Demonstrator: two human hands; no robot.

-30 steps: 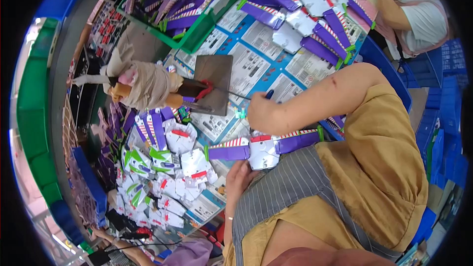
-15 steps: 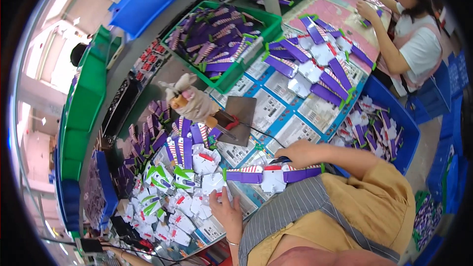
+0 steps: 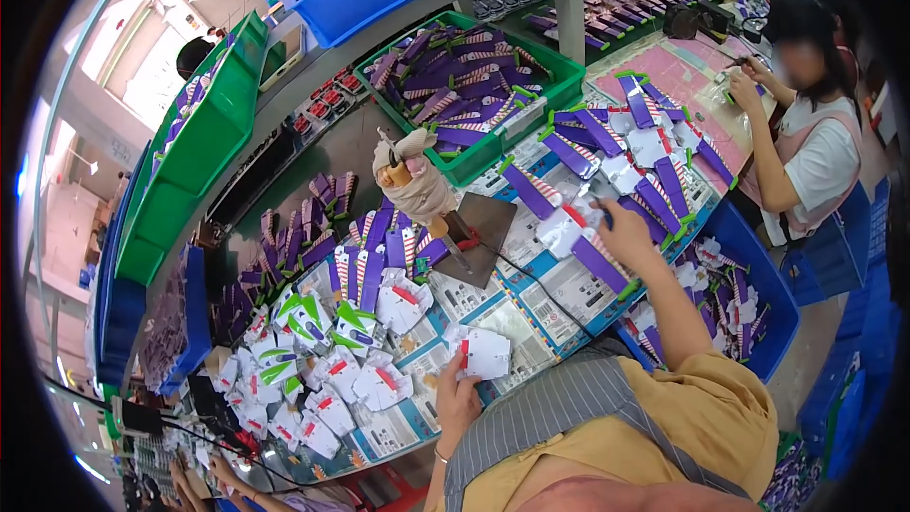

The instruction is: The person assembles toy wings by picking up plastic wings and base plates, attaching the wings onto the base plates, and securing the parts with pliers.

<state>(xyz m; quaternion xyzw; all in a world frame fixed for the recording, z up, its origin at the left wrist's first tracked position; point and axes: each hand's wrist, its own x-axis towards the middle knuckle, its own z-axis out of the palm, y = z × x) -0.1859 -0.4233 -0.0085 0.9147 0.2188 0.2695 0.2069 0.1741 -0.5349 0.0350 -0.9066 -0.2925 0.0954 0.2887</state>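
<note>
My left hand (image 3: pixel 459 400) pinches the edge of a white plastic piece with a red strip (image 3: pixel 485 355), low over the table's near edge. My right hand (image 3: pixel 627 235) is closed around a small dark object, mostly hidden by the fingers. It is beside a winged toy part (image 3: pixel 561 229), which has a white body, a red strip and two purple wings with striped edges and green tips. Several similar winged parts (image 3: pixel 654 192) lie just beyond. Left of my left hand are loose white pieces (image 3: pixel 383 381) and purple wings (image 3: pixel 372 277).
A cloth-wrapped post (image 3: pixel 417 175) stands by a dark plate (image 3: pixel 485 232), with a black cable (image 3: pixel 545 289) crossing the table. Beyond is a green crate (image 3: pixel 567 85) of purple wings. A blue bin (image 3: pixel 782 308) stands right of the table. A co-worker (image 3: pixel 817 147) sits at the far right.
The winged part has moved from in front of me to the far right, beside the other winged parts. My right hand has gone that way too. My left hand has taken a white piece.
</note>
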